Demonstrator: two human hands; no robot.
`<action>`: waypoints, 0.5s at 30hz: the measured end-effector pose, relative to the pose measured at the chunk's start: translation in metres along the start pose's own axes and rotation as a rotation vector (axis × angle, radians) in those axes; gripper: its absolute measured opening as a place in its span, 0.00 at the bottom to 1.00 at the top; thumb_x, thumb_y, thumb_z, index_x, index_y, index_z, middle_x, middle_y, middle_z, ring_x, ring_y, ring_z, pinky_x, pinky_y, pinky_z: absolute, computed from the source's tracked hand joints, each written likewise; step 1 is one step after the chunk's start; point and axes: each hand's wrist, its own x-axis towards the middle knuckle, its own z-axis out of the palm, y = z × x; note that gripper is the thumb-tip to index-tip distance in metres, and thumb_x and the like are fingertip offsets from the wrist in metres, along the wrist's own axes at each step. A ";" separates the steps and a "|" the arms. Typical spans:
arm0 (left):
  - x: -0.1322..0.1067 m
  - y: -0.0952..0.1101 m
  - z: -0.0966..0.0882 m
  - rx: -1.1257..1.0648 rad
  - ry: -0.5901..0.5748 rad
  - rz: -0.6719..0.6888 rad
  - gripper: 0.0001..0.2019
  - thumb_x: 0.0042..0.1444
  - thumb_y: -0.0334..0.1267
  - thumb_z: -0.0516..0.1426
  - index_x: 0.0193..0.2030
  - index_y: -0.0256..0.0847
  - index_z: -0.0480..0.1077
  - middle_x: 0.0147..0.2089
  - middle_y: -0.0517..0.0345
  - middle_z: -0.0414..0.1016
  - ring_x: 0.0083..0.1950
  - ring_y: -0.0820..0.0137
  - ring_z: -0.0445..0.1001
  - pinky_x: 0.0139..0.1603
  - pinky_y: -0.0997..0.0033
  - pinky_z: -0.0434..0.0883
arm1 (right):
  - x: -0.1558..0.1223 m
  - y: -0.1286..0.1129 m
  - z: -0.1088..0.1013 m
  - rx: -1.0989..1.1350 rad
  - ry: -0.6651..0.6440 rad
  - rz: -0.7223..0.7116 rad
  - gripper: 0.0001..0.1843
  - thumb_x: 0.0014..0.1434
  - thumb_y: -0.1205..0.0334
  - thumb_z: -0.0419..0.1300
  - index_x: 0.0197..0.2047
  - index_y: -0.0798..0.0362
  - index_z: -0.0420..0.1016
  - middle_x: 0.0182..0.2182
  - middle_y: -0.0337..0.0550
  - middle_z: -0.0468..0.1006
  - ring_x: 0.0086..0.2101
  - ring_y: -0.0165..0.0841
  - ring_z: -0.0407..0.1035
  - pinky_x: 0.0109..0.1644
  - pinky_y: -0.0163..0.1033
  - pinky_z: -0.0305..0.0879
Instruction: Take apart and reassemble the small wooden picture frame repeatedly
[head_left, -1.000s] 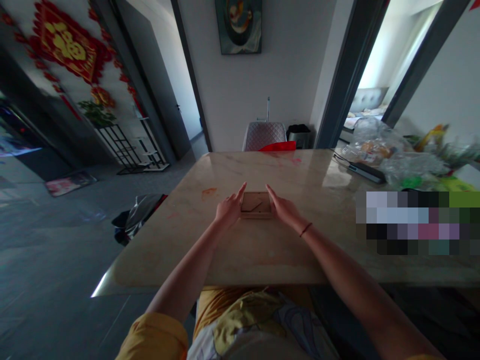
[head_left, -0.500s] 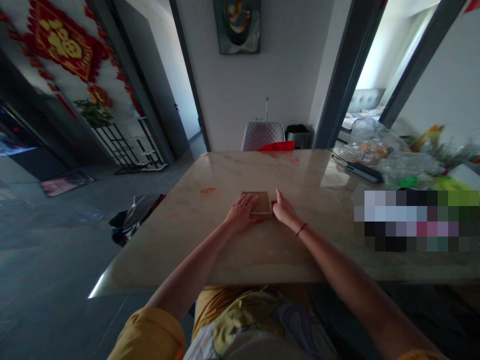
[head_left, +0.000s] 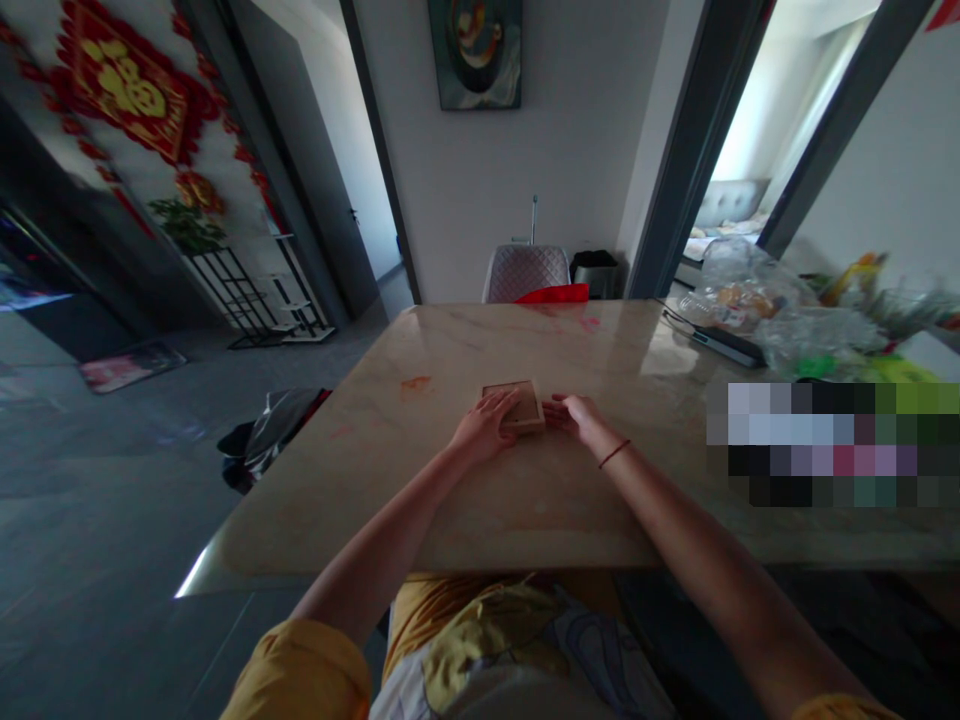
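A small, shallow wooden box (head_left: 531, 405) with a square top lies on the pale marble-patterned table (head_left: 480, 345). My left hand (head_left: 486, 420) holds it from the left, fingers across the top and thumb along the near edge, covering much of that side. Close beside the box's right edge is my right hand (head_left: 576, 412), with its fingers stretched toward the box and slightly apart. Whether those fingertips touch the edge, I cannot tell. Nothing shows in the right hand.
On the table's right side lie a dark elongated device (head_left: 726, 345) with a cord, clear plastic bags (head_left: 817, 330) and a blurred-out patch. A quilted chair (head_left: 529, 272) with red material before it stands beyond the far edge. An orange mark (head_left: 415, 384) is left of the box.
My right hand has gone from a curled shape with one finger up to stretched fingers. The box has turned slightly, its right side coming nearer. My left hand stays on it.
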 end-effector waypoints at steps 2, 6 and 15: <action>-0.002 0.002 -0.003 0.030 -0.001 -0.028 0.38 0.48 0.33 0.60 0.66 0.46 0.52 0.67 0.50 0.57 0.66 0.60 0.56 0.62 0.58 0.59 | -0.006 -0.006 0.003 0.078 0.057 0.163 0.16 0.53 0.75 0.46 0.42 0.55 0.67 0.22 0.41 0.75 0.22 0.32 0.72 0.28 0.38 0.71; -0.003 0.003 -0.007 0.132 -0.035 -0.051 0.37 0.49 0.30 0.58 0.66 0.47 0.52 0.67 0.50 0.55 0.66 0.58 0.55 0.61 0.55 0.60 | -0.015 -0.014 0.009 0.111 0.067 0.182 0.12 0.52 0.77 0.49 0.36 0.54 0.67 0.23 0.40 0.76 0.23 0.29 0.71 0.28 0.35 0.70; 0.003 -0.002 -0.005 -0.516 0.249 -0.268 0.30 0.49 0.31 0.57 0.61 0.42 0.62 0.44 0.53 0.74 0.44 0.67 0.72 0.41 0.72 0.68 | -0.019 -0.020 0.010 0.159 0.022 0.164 0.12 0.55 0.77 0.48 0.38 0.54 0.66 0.21 0.40 0.76 0.21 0.28 0.69 0.28 0.34 0.69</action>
